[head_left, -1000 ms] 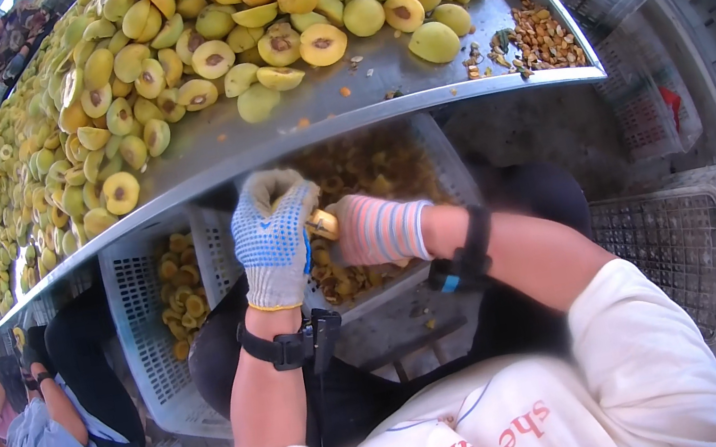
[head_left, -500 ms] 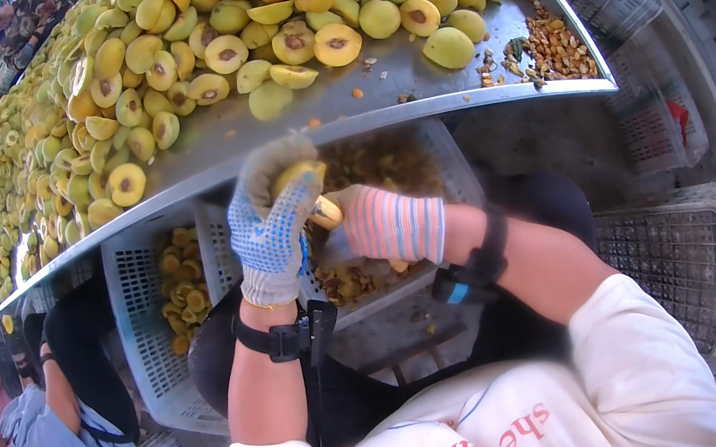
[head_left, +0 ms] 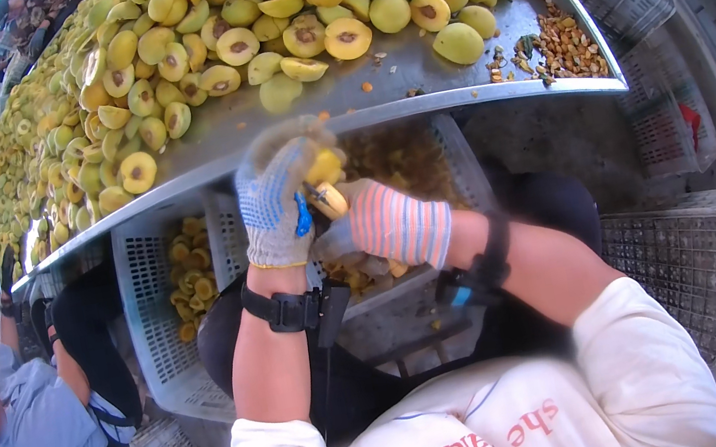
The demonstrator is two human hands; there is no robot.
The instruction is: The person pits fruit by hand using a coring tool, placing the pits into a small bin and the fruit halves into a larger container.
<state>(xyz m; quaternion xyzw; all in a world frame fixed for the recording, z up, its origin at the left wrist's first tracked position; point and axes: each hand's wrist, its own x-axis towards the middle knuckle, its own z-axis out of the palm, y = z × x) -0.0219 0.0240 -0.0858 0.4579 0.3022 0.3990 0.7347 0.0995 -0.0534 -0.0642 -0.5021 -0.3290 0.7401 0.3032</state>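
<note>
My left hand (head_left: 276,202), in a grey knit glove with blue dots, is closed around a yellow peach half (head_left: 325,168) above the crate under the table edge. My right hand (head_left: 381,219), in a glove with a striped cuff, meets it from the right, its fingers closed on a tool with a pale wooden-looking handle (head_left: 330,200). The tool's working end is hidden by the fruit and the left glove. A blue bit (head_left: 303,214) shows at the left glove's palm. Beyond both hands, a heap of halved peaches (head_left: 282,7) covers the metal table (head_left: 392,88).
A pile of pits (head_left: 565,48) lies in the table's right corner. Beneath the table stand white crates (head_left: 153,307) with cut fruit. Grey plastic crates (head_left: 686,261) stand at my right. Another person (head_left: 54,401) sits at the left.
My left hand has turned, and its fingers are blurred around the fruit. The right hand stays close beside it. The whole view has shifted slightly.
</note>
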